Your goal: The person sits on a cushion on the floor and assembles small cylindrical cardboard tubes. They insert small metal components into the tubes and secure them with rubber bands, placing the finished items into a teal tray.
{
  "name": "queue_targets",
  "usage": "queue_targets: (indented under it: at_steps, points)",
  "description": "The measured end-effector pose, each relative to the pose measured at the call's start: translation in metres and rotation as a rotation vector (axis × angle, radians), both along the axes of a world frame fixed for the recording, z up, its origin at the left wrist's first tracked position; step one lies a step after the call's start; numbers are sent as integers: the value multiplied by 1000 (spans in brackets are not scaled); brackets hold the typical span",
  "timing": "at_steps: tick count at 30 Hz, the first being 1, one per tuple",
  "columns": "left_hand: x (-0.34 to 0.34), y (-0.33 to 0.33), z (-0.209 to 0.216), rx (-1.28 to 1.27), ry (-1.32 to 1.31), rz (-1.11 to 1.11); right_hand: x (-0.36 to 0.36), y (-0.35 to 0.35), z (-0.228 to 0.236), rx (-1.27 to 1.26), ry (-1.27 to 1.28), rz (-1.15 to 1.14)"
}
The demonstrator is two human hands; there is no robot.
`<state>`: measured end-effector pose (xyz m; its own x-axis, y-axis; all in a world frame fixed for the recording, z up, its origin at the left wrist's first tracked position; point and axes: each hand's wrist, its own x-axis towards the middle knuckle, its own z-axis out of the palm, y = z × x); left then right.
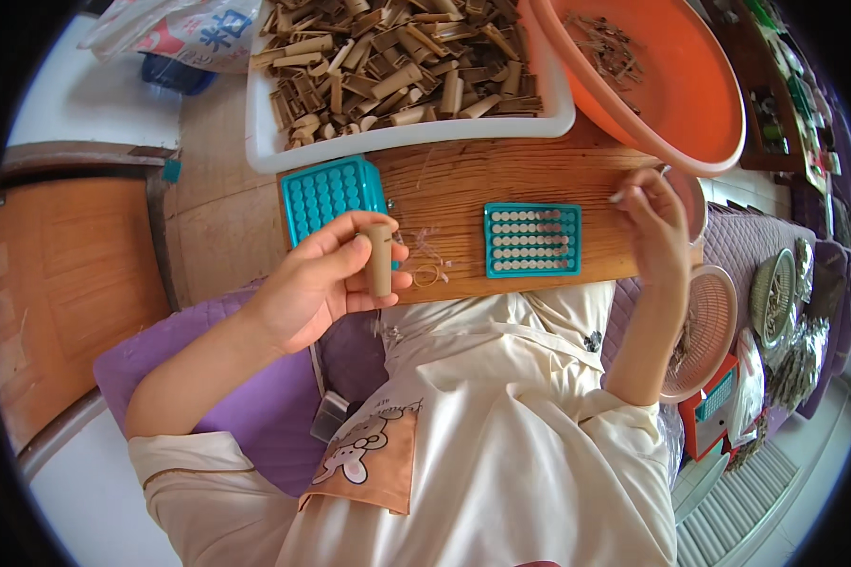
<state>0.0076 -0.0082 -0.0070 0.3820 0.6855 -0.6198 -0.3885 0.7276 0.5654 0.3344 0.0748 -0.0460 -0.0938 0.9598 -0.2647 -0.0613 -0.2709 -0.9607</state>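
Note:
My left hand (321, 274) is closed around a tan, tapered plastic casing (379, 261), held upright above the table's near left part. Over the right end of the table, my right hand (654, 213) pinches a tiny pale piece (618, 197), too small to name. A teal tray (533, 273) with rows of small round white pieces lies between the hands. Behind my left hand stands a stack of teal trays (380, 189) with round pockets. A pinkish bowl (696, 203) is partly hidden behind my right hand.
A white bin (416, 140) heaped with tan casings (397, 80) stands at the far side of the wooden table (444, 180). An orange basin (700, 85) with small metal-looking parts overhangs the far right corner. Woven baskets (723, 378) sit at the right. Thin loops of string lie near the table's front edge.

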Motion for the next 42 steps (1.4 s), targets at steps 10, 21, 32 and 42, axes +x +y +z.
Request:
queue_targets:
  at_steps: [10,21,32,42]
  points:
    - [-1,-2,2,-108,49,66,-165,-40,-7,112,398,306]
    - [-1,-4,1,-107,29,91,-170,-49,-3,78,390,302]
    - [3,-8,-2,-53,148,41,-175,-54,-19,47,328,341]
    - [5,-10,-9,-107,174,-108,-155,-40,-26,295,163,624]
